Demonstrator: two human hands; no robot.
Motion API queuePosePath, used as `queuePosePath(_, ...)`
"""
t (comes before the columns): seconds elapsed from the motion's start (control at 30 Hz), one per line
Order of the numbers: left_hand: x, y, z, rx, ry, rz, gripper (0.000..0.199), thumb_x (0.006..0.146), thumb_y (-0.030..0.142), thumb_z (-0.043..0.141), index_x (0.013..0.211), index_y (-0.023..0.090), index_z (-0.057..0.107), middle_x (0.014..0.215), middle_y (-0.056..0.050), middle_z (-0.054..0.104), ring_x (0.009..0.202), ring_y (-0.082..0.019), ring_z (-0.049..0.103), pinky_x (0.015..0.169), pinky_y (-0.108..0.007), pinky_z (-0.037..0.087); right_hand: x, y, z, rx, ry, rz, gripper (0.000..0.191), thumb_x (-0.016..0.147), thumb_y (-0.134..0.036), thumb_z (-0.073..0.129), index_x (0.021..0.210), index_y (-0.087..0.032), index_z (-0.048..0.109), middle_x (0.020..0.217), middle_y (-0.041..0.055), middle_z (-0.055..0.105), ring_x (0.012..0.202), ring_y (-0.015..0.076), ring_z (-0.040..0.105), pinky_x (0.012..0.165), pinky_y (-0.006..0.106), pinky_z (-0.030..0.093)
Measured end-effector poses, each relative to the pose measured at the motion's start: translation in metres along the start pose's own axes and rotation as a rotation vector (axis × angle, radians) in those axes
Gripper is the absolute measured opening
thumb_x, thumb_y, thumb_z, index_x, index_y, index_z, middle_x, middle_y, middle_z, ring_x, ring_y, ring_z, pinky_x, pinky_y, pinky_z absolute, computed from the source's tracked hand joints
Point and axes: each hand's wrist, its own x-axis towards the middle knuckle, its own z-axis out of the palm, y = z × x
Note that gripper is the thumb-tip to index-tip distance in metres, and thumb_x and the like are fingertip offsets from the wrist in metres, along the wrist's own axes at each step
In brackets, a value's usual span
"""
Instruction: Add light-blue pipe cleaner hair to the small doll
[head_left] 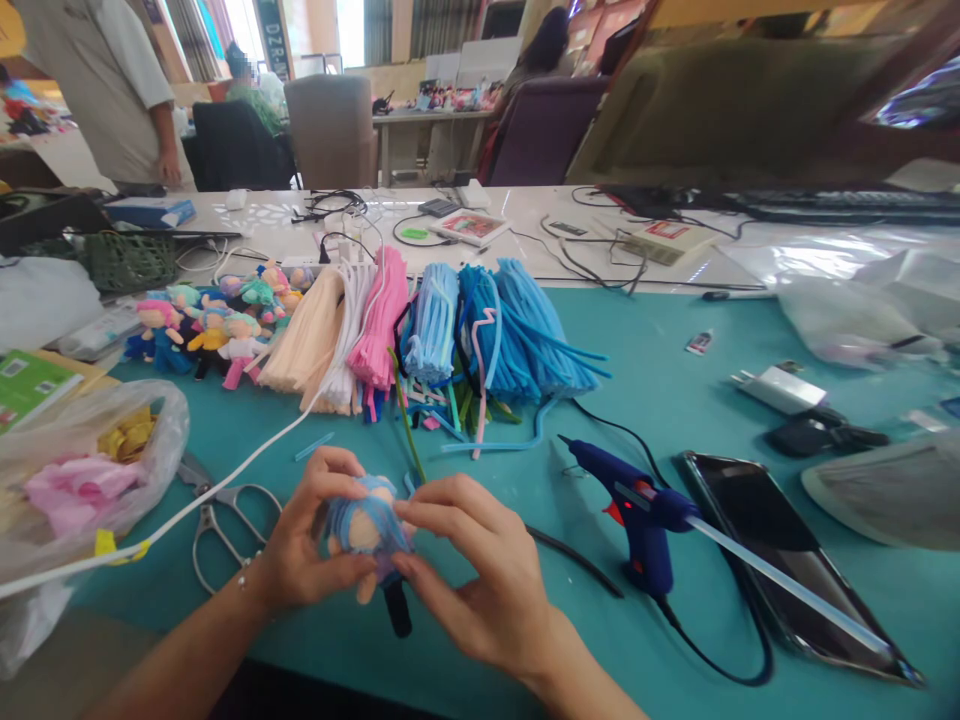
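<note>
A small, fuzzy, blue-haired doll (366,530) at lower centre is pinched by a bare left hand (309,535) as a bare right hand (484,560) pinches its edge, apparently at the hair. Lower left, a clear plastic bag (166,450) holds crumpled pink (82,490) and yellow pieces (129,435). A teal mat (645,340) covers the foreground; a purple chair (551,130) stands at top centre.

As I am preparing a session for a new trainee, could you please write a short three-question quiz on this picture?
1. What are the left hand and the right hand holding between them?
A) the phone
B) the blue-haired doll
C) the plug adapter
2. True or false: the scissors lie nearer the left hand than the right.
3. Fill in the colour: the glue gun has a dark ____ body.

Key: 1. B; 2. True; 3. blue.
</note>
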Motion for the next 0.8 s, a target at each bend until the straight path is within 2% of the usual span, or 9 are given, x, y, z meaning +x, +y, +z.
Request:
queuePosePath(0.23, -0.0003, 0.0010, 0.0005, 0.000, 0.004, -0.008, 0.038, 0.085, 0.038, 0.072, 0.119, 0.029, 0.059, 0.108, -0.008, 0.053, 0.101, -0.025, 0.053, 0.081, -0.037, 0.051, -0.0015, -0.0008, -0.0015, -0.051, -0.006, -0.031, 0.018, 0.091, -0.013, 0.058, 0.106, -0.017, 0.068, 0.085, 0.0070, 0.070, 0.070, 0.0167, 0.064, 0.058, 0.028, 0.053)
queuePosePath(0.4, -0.0001, 0.0006, 0.0004, 0.003, 0.000, -0.004, 0.040, 0.084, 0.040, 0.074, 0.119, 0.029, 0.059, 0.108, -0.008, 0.053, 0.099, -0.024, 0.053, 0.080, -0.036, 0.050, -0.0001, 0.0019, -0.0002, -0.133, -0.011, -0.108, 0.020, 0.091, -0.010, 0.055, 0.103, -0.014, 0.071, 0.083, 0.0070, 0.068, 0.064, 0.0158, 0.058, 0.056, 0.029, 0.048)
queuePosePath(0.6, -0.0005, -0.0003, 0.0010, -0.003, -0.008, 0.001, 0.042, 0.085, 0.040, 0.072, 0.124, 0.030, 0.057, 0.109, -0.007, 0.052, 0.101, -0.024, 0.052, 0.082, -0.036, 0.049, 0.0001, 0.0011, -0.0022, -0.238, -0.017, -0.150, 0.019, 0.094, -0.013, 0.054, 0.104, -0.016, 0.070, 0.081, 0.0052, 0.068, 0.059, 0.0148, 0.051, 0.054, 0.029, 0.043)
queuePosePath(0.8, -0.0008, -0.0002, -0.0003, 0.025, -0.017, -0.006, 0.038, 0.086, 0.041, 0.071, 0.121, 0.029, 0.059, 0.108, -0.008, 0.053, 0.101, -0.025, 0.052, 0.081, -0.038, 0.050, -0.0006, 0.0010, -0.0030, -0.263, -0.030, -0.151, 0.019, 0.094, -0.015, 0.054, 0.104, -0.017, 0.070, 0.080, 0.0046, 0.068, 0.058, 0.0145, 0.052, 0.053, 0.029, 0.042)
